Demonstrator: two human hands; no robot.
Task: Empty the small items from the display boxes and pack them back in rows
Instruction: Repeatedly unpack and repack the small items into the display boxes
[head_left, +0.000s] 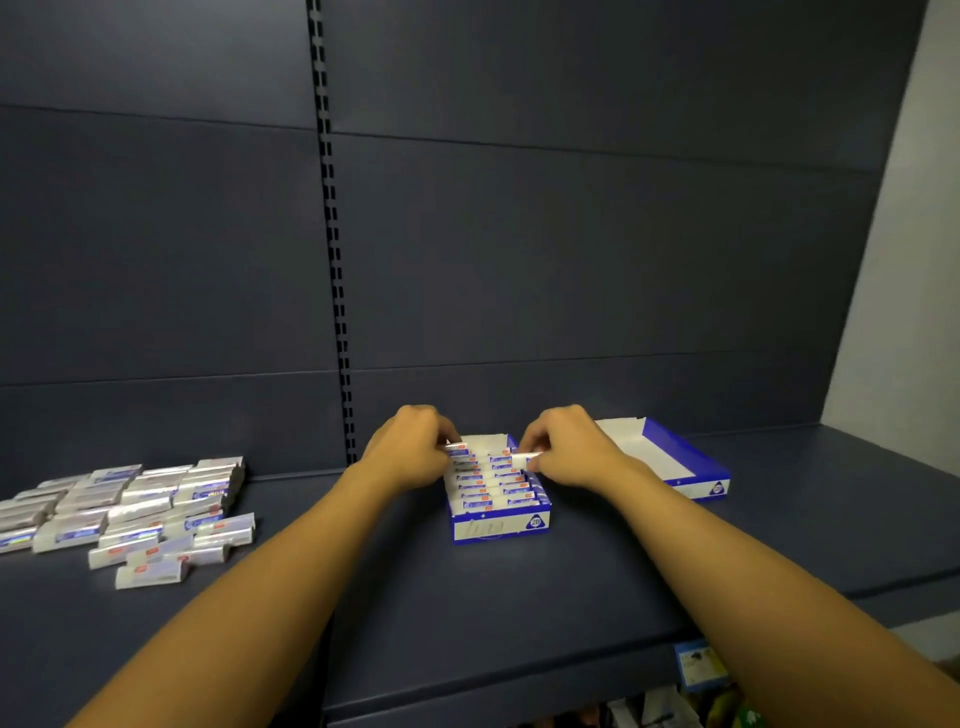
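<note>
Both hands are held over the far end of a small blue-and-white cardboard display box (497, 525) that is set on a dark grey metal shelf (571, 587). The left hand (410, 452) is curled, and its fingertips are closed on the left end of a small white wrapped item (457, 447) at the back of the box. The right hand (566, 449) is curled likewise, and a similar white wrapped item (527, 458) is pinched between its thumb and fingers at the box's right rear corner. Beneath and just in front of the two hands, the box is filled with small white-and-blue packets with red labels (491, 486), which are laid flat in two neat columns; the rearmost part of the box is hidden by the fingers. Just beyond the right hand, a second blue-and-white cardboard box (691, 470) is seen lying open, with a bare white inside. Well to the left of the left hand, a loose heap of the same silvery-white packets (130, 512) is spread across the shelf. Behind the hands, a dark panelled back wall (571, 234) is divided by a slotted upright strip (337, 312). Below the right forearm, a small blue-and-yellow price label (698, 665) is fixed to the shelf's front edge.
</note>
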